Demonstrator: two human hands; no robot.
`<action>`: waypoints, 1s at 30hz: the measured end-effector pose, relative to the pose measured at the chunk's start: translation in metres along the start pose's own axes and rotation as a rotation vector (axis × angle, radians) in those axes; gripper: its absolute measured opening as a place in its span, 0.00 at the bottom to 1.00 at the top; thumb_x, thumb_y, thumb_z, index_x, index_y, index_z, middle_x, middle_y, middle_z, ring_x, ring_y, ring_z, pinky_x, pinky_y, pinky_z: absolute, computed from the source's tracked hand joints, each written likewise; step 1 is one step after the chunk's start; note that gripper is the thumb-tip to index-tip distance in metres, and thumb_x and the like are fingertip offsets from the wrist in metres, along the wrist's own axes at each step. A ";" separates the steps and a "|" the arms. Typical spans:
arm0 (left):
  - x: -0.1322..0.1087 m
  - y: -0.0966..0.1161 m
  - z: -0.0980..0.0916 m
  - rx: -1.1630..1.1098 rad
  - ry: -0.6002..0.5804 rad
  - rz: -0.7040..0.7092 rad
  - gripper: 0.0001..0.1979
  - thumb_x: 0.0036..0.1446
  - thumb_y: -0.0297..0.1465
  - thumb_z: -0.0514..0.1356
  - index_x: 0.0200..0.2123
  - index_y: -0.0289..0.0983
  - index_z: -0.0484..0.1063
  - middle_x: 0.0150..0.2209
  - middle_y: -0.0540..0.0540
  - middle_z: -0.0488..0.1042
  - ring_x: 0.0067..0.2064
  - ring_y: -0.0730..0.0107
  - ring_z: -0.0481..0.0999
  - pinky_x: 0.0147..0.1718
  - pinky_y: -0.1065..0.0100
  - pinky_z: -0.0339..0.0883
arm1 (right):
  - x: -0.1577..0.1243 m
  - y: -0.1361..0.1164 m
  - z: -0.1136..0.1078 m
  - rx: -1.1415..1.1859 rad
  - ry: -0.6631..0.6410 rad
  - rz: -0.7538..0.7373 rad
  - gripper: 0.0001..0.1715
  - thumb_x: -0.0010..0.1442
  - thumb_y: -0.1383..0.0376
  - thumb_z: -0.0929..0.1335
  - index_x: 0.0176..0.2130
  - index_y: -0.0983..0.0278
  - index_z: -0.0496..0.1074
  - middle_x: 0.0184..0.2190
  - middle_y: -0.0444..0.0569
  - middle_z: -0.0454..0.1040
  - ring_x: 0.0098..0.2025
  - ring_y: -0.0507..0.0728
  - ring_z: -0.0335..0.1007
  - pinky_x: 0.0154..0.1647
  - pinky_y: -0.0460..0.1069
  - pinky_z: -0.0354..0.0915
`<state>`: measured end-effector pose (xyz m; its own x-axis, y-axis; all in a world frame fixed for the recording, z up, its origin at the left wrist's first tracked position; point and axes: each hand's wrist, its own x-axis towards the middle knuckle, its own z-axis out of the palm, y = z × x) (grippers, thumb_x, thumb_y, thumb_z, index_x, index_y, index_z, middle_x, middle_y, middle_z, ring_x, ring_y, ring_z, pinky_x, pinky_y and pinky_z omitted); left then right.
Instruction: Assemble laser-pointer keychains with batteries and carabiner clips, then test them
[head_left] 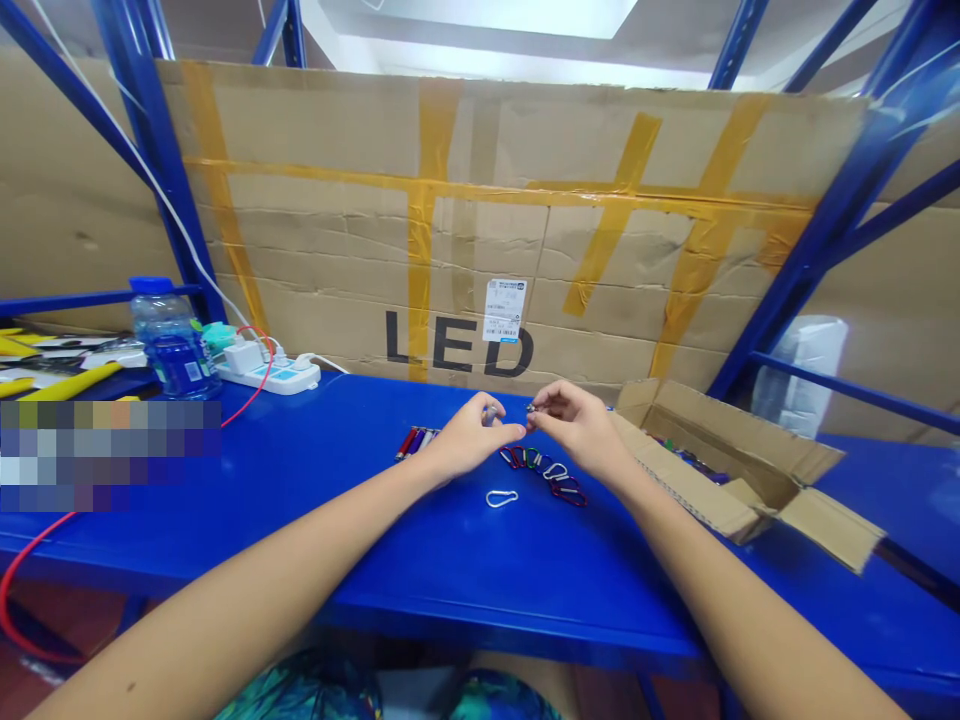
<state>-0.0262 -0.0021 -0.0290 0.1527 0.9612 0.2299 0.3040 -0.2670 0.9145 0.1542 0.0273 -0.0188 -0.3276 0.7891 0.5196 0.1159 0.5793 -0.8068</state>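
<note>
My left hand [471,437] is closed around a small grey cylinder-like piece [490,415], its kind unclear and mostly covered by the fingers. Just to the right, my right hand [574,420] pinches a tiny metallic part [531,408] between thumb and fingertips. Both hands are held close together above the blue table, a small gap between them. Below them lies a single silver carabiner [502,498]. A curved row of coloured carabiners [532,458] rests under my right hand. Several slim coloured tubes [412,442] lie side by side, partly behind my left hand.
An open cardboard box [690,470] with small coloured items stands at right. On the left are a bottle [166,340] of blue liquid, a white power strip [274,374] and a red cable [259,390]. A large cardboard panel [337,260] closes off the blue table's [420,560] back.
</note>
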 end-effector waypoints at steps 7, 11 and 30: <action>-0.004 0.005 -0.001 0.162 -0.083 -0.041 0.10 0.54 0.35 0.58 0.36 0.39 0.59 0.32 0.53 0.62 0.36 0.71 0.63 0.35 0.69 0.56 | -0.007 -0.018 -0.001 -0.148 -0.072 -0.118 0.06 0.56 0.65 0.69 0.34 0.65 0.75 0.32 0.48 0.73 0.32 0.54 0.72 0.36 0.51 0.68; -0.004 0.004 0.000 0.125 -0.131 -0.029 0.05 0.56 0.31 0.53 0.36 0.39 0.58 0.31 0.53 0.63 0.35 0.71 0.64 0.35 0.70 0.57 | -0.008 -0.017 0.001 -0.252 -0.095 -0.193 0.07 0.58 0.67 0.67 0.35 0.65 0.76 0.33 0.48 0.73 0.33 0.54 0.69 0.35 0.51 0.66; -0.008 -0.005 -0.007 0.462 -0.024 0.472 0.09 0.64 0.29 0.53 0.39 0.37 0.74 0.38 0.46 0.79 0.41 0.64 0.76 0.42 0.64 0.67 | -0.004 -0.001 -0.001 0.152 -0.165 0.141 0.14 0.49 0.60 0.75 0.34 0.66 0.76 0.25 0.47 0.77 0.27 0.54 0.74 0.34 0.52 0.70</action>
<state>-0.0354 -0.0076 -0.0327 0.3872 0.7334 0.5588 0.5708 -0.6666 0.4794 0.1566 0.0238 -0.0197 -0.4682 0.8085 0.3565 0.0331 0.4192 -0.9073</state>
